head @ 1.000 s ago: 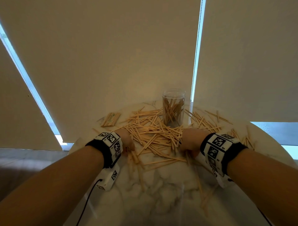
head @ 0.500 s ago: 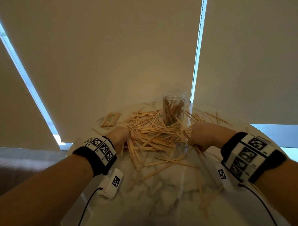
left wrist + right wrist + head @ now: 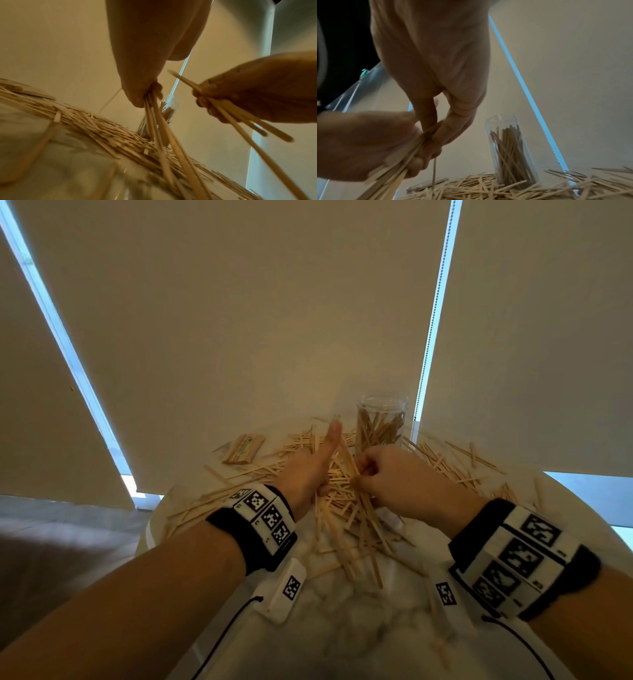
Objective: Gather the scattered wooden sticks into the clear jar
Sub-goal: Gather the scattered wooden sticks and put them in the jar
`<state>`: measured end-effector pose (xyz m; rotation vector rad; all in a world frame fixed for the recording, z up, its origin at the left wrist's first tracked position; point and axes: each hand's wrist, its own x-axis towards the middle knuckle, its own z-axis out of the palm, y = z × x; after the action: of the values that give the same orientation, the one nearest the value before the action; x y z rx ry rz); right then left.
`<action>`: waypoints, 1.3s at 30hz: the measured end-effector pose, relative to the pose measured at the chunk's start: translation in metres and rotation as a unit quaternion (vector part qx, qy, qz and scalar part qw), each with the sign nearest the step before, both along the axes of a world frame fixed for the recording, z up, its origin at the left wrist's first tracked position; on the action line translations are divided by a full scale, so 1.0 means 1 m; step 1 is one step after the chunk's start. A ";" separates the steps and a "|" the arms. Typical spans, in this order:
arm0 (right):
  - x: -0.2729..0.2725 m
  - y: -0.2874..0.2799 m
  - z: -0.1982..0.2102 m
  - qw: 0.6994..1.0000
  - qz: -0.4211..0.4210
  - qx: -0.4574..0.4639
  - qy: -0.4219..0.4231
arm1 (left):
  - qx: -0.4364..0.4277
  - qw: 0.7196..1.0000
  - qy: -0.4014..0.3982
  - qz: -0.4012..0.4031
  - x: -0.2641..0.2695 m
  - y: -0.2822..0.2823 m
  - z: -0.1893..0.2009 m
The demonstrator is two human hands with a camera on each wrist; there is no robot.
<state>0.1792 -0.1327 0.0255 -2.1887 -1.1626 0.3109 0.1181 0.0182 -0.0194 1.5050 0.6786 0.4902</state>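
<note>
A clear jar (image 3: pixel 382 422) stands upright at the back of the table, partly filled with wooden sticks; the right wrist view also shows the jar (image 3: pixel 508 148). A pile of loose sticks (image 3: pixel 335 501) covers the table in front of it. My left hand (image 3: pixel 322 474) grips a bundle of sticks (image 3: pixel 346 460), thumb pointing up. My right hand (image 3: pixel 363 474) is curled round sticks beside it, almost touching. In the left wrist view my left hand (image 3: pixel 147 97) pinches several sticks (image 3: pixel 164 135). My right hand (image 3: pixel 223 102) holds another slanting bunch there.
The round marble table (image 3: pixel 359 628) has more sticks scattered right of the jar (image 3: pixel 445 463). A tidy packet of sticks (image 3: pixel 244 448) lies at the back left. Roller blinds and a bead chain (image 3: pixel 433 313) hang close behind the jar.
Both hands have risen from the pile and come together in front of the jar, each now holding sticks. The left thumb now points up.
</note>
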 end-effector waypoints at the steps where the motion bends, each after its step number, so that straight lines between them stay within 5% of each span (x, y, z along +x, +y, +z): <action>1: -0.006 0.006 0.001 1.000 0.019 0.011 -0.017 | 0.001 1.000 -0.012 -0.018 0.001 -0.003 0.002; 5: -0.020 0.022 0.001 0.994 0.053 0.010 -0.091 | 0.059 0.997 -0.035 0.043 0.005 -0.001 0.000; 12: -0.028 0.017 -0.021 0.975 0.077 -0.188 -0.085 | -0.081 0.971 -0.186 0.127 -0.001 0.010 0.017; 15: -0.027 0.018 -0.019 0.985 0.082 -0.146 -0.043 | -0.138 0.959 -0.222 0.107 -0.002 0.004 0.018; 20: -0.028 0.023 -0.015 0.980 0.088 -0.118 -0.131 | -0.137 0.961 -0.229 0.070 0.001 -0.012 0.013; 28: -0.006 0.008 -0.023 0.981 0.073 -0.153 -0.093 | -0.087 0.941 -0.263 0.193 -0.014 0.040 0.033; 34: 0.001 0.016 -0.007 0.996 0.027 0.071 0.035 | -0.065 0.995 -0.078 0.003 -0.019 -0.002 0.012; 39: -0.004 0.024 0.004 0.988 -0.007 0.023 -0.150 | -0.068 0.993 -0.081 -0.050 -0.008 -0.031 0.013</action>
<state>0.1748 -0.1088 0.0295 -2.2560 -1.2973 -0.0553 0.1099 -0.0126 -0.0063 1.3478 0.4970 0.4735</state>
